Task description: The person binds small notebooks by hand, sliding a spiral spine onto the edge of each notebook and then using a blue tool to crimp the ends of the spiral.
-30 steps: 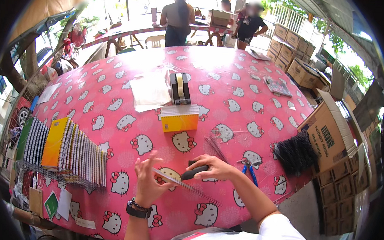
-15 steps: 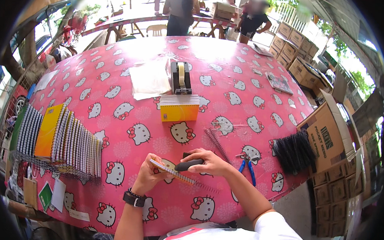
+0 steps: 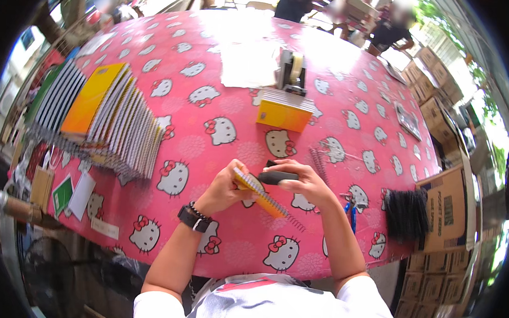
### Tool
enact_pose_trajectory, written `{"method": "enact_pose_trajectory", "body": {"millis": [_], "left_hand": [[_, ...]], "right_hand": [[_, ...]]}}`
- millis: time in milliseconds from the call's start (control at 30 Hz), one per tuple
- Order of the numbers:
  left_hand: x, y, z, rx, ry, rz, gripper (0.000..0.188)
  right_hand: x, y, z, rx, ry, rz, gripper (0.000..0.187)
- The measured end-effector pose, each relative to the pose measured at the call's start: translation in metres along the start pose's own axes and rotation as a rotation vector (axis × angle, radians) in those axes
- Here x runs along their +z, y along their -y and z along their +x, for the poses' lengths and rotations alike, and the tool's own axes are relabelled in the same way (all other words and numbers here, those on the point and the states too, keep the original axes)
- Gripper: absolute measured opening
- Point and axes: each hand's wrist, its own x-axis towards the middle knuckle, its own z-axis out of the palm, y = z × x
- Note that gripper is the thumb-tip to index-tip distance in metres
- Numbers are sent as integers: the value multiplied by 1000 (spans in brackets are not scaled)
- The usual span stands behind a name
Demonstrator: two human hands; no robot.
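My left hand [image 3: 226, 187] grips a small yellow-orange notebook [image 3: 270, 206] by its upper left end, the spiral edge facing up. A thin wire coil [image 3: 295, 222] runs along that edge and sticks out past the notebook's lower right end. My right hand [image 3: 305, 183] is closed around a dark oblong handheld tool [image 3: 278, 177], whose tip is close to the coiled edge; whether they touch is unclear. Beyond my hands stands a block of yellow notebooks [image 3: 285, 112]. To the right of my right hand lie blue-handled pliers [image 3: 351, 211] and a loose coil [image 3: 319, 163].
Spiral notebooks [image 3: 111, 121] stand in rows at the left. Behind the yellow block are a tape dispenser [image 3: 292, 72] and white sheets [image 3: 248, 65]. Black coils [image 3: 406, 215] lie beside a cardboard box [image 3: 446, 207] at the right. People stand beyond the far edge of the pink tablecloth [image 3: 234, 104].
My view has tilted down and shifted left. The notebook has turned so that more of its yellow cover shows. Both hands keep their holds, and the coil's free end looks slightly shorter.
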Motion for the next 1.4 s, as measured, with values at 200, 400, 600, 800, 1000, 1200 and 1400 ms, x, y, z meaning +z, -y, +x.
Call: {"method": "enact_pose_trajectory", "body": {"millis": [200, 400, 600, 800, 1000, 1200, 1400], "left_hand": [[-9, 4, -1, 35, 10, -5, 46], [-2, -2, -1, -49, 8, -167, 44], [18, -26, -3, 128, -96, 331, 34], [40, -51, -8, 96, -211, 331, 21], [44, -56, -22, 135, -217, 297, 13], [46, -68, -23, 285, -152, 370, 12], [44, -65, -24, 225, -137, 207, 14]], "right_hand": [[11, 7, 10, 155, 19, -177, 47], [9, 6, 11, 139, -47, -432, 54], [30, 41, 2, -331, -284, -640, 46], [48, 43, -11, -270, -391, -285, 28], [50, 54, -19, -220, -327, -260, 22], [47, 63, -24, -315, -317, -295, 27], [41, 63, -22, -374, -253, -303, 25]]}}
